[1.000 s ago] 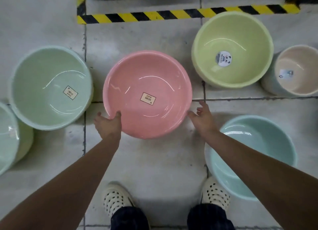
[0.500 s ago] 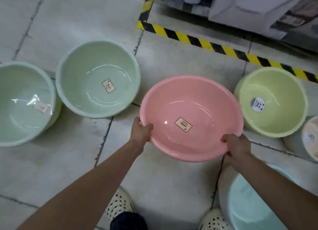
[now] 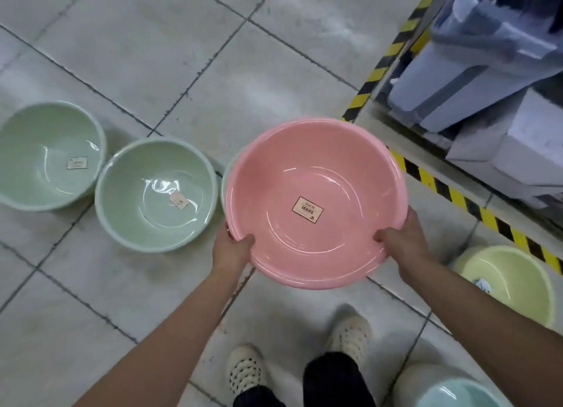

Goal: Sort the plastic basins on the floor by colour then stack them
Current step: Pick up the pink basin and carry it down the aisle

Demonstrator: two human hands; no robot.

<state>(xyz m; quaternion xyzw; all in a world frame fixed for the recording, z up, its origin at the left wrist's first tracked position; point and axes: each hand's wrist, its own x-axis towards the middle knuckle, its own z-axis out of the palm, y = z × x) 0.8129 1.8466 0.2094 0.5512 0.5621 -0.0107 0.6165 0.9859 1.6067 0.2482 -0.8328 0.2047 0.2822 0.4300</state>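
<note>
Presently held: pink basin (image 3: 335, 175), centre of frame, lifted clear of the floor (image 3: 182, 56), mouth up, label showing inside. Left grip (image 3: 233, 249) clasps the near-left rim with the thumb hooked inside the wall. Right grip (image 3: 402, 243) clasps the near-right rim the same way. The two-sided hold is judged to keep a wide, light basin level while it is carried.

On the floor, left of frame: two green basins (image 3: 45, 150) (image 3: 152, 199), mouths up, just beside each other, reading as a colour group. The pink basin hangs just right of the nearer one. A pale sliver at its left edge may be another basin; cannot tell.

Lower right: yellow basin (image 3: 511, 284). Bottom edge: blue basin (image 3: 457, 396). Both are well apart from the greens.

Upper right: hazard tape (image 3: 441, 187), with shelf stock (image 3: 502, 56) behind it.

Change from half a second earlier: same two-handed hold on the near rim. The view has swung, so the tape now runs down the right side, the yellow basin sits lower right, and both greens show whole.
</note>
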